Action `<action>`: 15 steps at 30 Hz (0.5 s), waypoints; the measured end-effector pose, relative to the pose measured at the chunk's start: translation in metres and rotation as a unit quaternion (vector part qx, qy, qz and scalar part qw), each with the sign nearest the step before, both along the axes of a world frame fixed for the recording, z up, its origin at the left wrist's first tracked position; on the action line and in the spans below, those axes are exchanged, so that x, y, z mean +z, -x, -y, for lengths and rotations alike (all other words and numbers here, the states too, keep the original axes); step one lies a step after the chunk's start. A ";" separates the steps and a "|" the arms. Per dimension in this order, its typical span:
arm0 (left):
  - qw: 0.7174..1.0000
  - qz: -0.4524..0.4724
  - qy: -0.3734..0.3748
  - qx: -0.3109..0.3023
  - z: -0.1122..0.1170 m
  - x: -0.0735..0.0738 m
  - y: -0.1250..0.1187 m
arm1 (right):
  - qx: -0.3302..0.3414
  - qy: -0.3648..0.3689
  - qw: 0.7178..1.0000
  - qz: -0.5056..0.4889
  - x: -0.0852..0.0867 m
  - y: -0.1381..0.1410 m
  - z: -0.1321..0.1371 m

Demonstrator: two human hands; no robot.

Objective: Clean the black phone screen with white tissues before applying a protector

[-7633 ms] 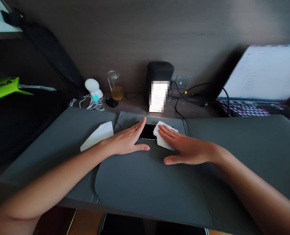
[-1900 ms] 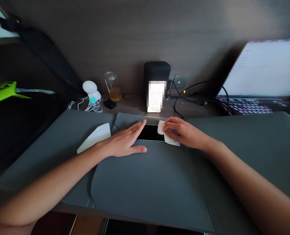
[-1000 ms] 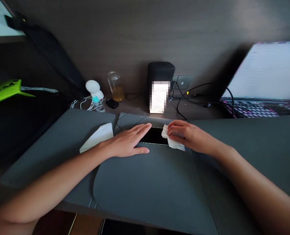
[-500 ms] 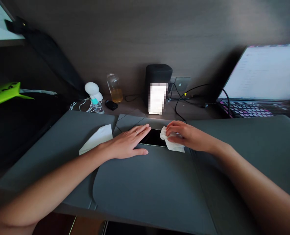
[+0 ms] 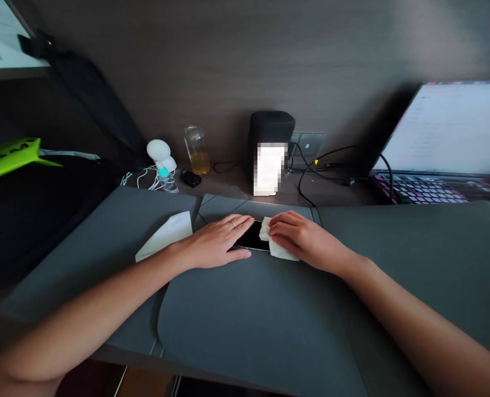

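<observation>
A black phone (image 5: 253, 238) lies screen up on the grey desk mat (image 5: 245, 314). My left hand (image 5: 216, 242) rests flat with its fingers stretched over the phone's left end, a ring on one finger. My right hand (image 5: 301, 240) is curled around a crumpled white wipe (image 5: 276, 248) and presses it onto the phone's right part. Only a short strip of dark screen shows between the two hands.
A white packet (image 5: 164, 236) lies on the mat left of my left hand. Behind stand a black speaker (image 5: 272, 129), a glass jar (image 5: 196, 149), a white lamp (image 5: 159, 151), cables (image 5: 311, 165) and an open laptop (image 5: 443, 149) at right.
My right hand has slid the wipe leftward across the phone, covering more of the screen. My left hand has kept its place on the phone's left end.
</observation>
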State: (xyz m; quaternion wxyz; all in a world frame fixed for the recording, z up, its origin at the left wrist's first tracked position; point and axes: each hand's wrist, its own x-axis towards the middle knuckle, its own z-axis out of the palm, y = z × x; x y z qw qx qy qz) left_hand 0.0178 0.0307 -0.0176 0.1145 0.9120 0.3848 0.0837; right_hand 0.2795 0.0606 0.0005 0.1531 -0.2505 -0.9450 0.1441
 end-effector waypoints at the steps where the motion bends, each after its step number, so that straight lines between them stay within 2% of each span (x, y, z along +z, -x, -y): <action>1: 1.000 0.006 -0.006 -0.001 0.000 0.000 0.000 | 0.006 0.000 1.000 -0.001 0.000 0.003 0.003; 6: 0.999 0.029 -0.028 -0.005 -0.003 -0.001 0.000 | 0.021 0.005 1.000 0.002 0.002 0.002 0.004; 11: 0.999 0.036 -0.032 -0.007 -0.003 -0.002 0.000 | -0.003 -0.025 1.000 0.010 -0.001 0.004 0.005; 15: 0.999 0.037 -0.022 -0.017 -0.001 -0.003 0.000 | 0.037 -0.046 0.998 0.017 -0.003 0.015 0.014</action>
